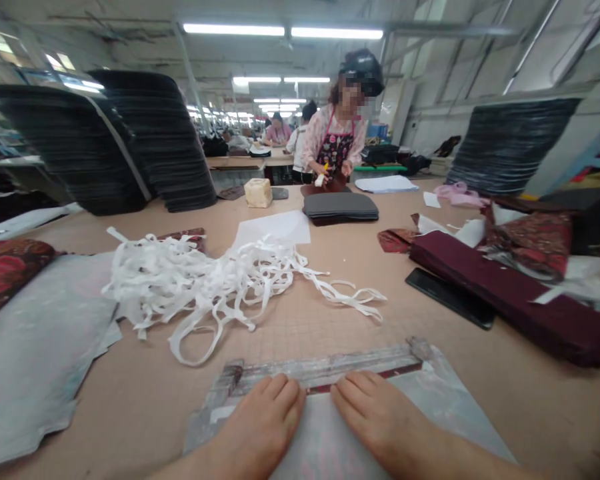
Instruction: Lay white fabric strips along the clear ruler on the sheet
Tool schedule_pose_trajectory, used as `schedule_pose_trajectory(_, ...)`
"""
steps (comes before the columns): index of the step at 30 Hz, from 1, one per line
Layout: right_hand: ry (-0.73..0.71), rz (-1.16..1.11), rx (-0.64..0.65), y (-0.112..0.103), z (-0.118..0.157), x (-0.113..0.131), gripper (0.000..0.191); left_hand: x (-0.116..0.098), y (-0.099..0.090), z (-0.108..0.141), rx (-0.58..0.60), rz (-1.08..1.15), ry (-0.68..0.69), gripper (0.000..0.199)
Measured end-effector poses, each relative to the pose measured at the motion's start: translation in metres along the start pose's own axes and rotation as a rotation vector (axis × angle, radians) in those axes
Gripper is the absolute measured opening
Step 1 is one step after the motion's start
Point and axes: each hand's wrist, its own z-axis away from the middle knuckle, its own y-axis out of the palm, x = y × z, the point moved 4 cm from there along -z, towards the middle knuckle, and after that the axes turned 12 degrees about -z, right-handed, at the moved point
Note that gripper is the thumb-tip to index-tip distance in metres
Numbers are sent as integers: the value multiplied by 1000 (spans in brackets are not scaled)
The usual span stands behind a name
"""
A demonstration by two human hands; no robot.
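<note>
Two long tube lights [233, 30] burn over the nearer end of this workshop, with more running off into the blurred distance. From where I stand, the broad tan worktable [145, 380] is busy: tall stacks of dark panels [155, 140] rise at the far left, with another stack [515, 143] at the far right. A co-worker in a floral apron [336, 148] stands across the table, near a low pile of grey pads [341, 207] and a cream block [259, 193]. A tangle of white strips [205, 280] sprawls over the middle; to the right, a flat black slab [445, 298] lies just beside a folded maroon bundle [505, 293].

The grey-backed cloth [325, 440] is at the near edge of the table, right in front of the wearer. Its upward side is pale and dull, with faint pink showing through low down. A scuffed grey frame [330, 365] sits at its far end, and a narrow dark red band [405, 371] shows between the frame's bar and the cloth.

Both hands rest palm down on it, a small gap between them. The left hand [265, 420] and the right hand [377, 413] each keep their fingers close together, tips at the red band. Their thumbs are hidden, so I can't tell whether they pinch the cloth or only press it.
</note>
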Motion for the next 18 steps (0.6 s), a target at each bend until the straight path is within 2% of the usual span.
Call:
schedule_pose_trajectory(4,21,72,-81,-27,29,-19,35,20,-6,31,-23,44,-114,24)
schedule_pose_trajectory(6,61,93,-71,-37,36,-28,39,27,-10,43,-16,43,-155,24)
schedule_pose_trajectory(8,93,75,-34,-39,32,-32,39,29,-12,50,15,43,-172,23)
schedule_pose_trajectory(11,118,-63,32,-28,4,-21,37,25,-15,51,33,29,-160,21)
schedule_pose_trajectory(14,61,-203,87,-3,-37,6,34,18,-15,50,14,-31,-145,22)
schedule_pose_trajectory(18,-88,-141,56,23,-68,33,34,18,-14,58,50,-43,-179,22)
